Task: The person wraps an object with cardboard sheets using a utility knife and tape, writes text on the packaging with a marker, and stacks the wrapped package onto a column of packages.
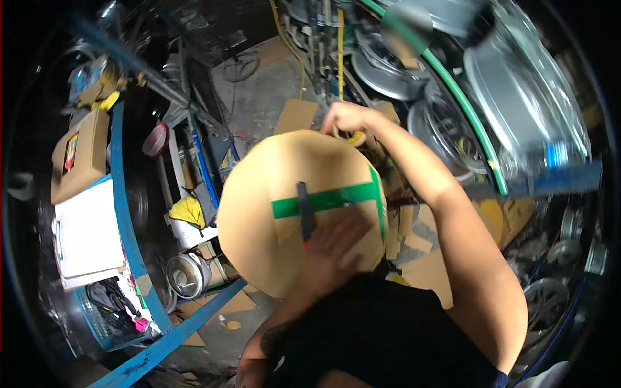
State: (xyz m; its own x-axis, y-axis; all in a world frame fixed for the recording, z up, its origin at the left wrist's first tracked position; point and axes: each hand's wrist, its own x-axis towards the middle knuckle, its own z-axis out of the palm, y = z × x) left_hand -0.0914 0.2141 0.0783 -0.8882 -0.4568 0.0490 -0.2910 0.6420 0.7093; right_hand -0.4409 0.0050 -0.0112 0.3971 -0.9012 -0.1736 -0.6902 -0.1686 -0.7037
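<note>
A Cluttered Workshop

A workshop or its storeroom is indicated, most plainly by the silvery metal wheel rims (pixel 517 90) crowded along the right side. A green tube (pixel 457 79) is stretched across in front of them. Cardboard scraps (pixel 427 268) are strewn over a grimy grey floor (pixel 262 90), and a yellow hose or cable (pixel 291 40) is trailed across it. On the left, a clipboard (pixel 90 226) with white paper and an open cardboard box (pixel 96 145) are kept beside a scuffed blue metal frame (pixel 123 194).
</note>
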